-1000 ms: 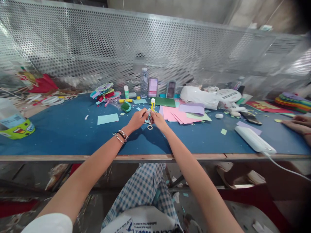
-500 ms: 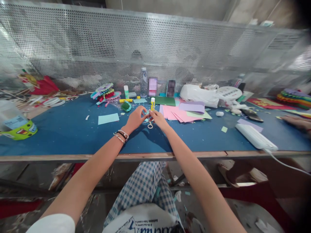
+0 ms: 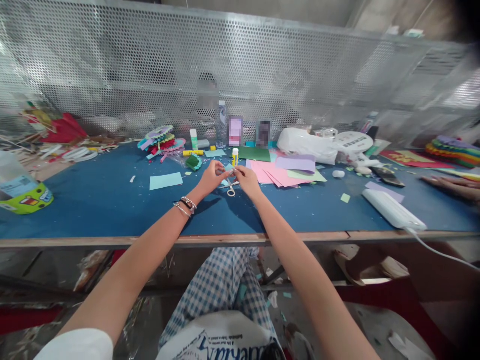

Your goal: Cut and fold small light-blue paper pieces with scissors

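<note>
My left hand (image 3: pixel 210 179) and my right hand (image 3: pixel 247 181) meet over the blue table (image 3: pixel 93 200), fingertips pinched together on a small light-blue paper piece (image 3: pixel 229 171). Small scissors (image 3: pixel 230 188) with pale handles lie on the table just under the hands. A yellow-bodied glue stick (image 3: pixel 235 157) stands right behind them. Bracelets circle my left wrist. A light-blue paper sheet (image 3: pixel 165 180) lies to the left of my left hand.
Pink, purple and green paper sheets (image 3: pixel 285 172) lie to the right. Folded paper crafts (image 3: pixel 161 142), a bottle (image 3: pixel 222 125) and a white bag (image 3: pixel 307 145) line the perforated metal screen. A white power bank (image 3: pixel 392 212) with cable sits right; another person's hand (image 3: pixel 455 187) rests at the far right.
Both hands have shifted slightly away from me, still pinched together on the small paper. The other person's hand at the far right has slid a little rightward.
</note>
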A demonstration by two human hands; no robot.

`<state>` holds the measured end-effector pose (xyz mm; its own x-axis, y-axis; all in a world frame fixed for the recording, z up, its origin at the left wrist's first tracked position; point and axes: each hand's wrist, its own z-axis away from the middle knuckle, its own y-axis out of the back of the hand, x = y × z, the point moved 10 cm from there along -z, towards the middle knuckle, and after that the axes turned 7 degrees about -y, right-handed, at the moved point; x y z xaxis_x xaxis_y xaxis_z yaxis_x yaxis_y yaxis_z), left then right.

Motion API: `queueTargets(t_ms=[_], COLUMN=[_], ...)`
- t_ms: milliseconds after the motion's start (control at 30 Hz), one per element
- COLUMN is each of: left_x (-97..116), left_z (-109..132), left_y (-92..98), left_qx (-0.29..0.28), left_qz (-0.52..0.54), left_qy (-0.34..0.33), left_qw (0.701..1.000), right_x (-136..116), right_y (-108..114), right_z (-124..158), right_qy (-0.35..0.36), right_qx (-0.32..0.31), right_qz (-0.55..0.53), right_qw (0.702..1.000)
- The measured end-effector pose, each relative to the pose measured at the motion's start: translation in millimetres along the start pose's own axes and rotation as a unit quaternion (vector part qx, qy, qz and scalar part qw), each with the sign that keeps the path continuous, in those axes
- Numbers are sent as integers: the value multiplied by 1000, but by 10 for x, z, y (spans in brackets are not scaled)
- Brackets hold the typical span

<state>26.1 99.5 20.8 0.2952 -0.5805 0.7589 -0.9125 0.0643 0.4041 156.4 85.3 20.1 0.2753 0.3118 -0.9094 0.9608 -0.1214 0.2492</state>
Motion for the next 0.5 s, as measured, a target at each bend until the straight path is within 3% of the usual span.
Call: queueTargets(t_ms=[100, 200, 333, 500], left_x=[-114, -100, -110, -199], left_z=[6, 4, -11, -36], left_y=[-76, -96, 11, 159], left_qx=[-45, -67, -33, 28], left_qz=[44, 42, 3, 11], left_qy=[57, 51, 48, 60], left_qw=[996, 996, 998, 998], right_x=[-40, -82, -102, -26], right_y=[-28, -34, -53, -95], right_z=[11, 38, 115, 207], right_qy=[21, 44, 53, 7], right_qx=[-2, 15, 27, -12], right_qz=[33, 85, 212, 411], right_qw=[999, 995, 976, 912])
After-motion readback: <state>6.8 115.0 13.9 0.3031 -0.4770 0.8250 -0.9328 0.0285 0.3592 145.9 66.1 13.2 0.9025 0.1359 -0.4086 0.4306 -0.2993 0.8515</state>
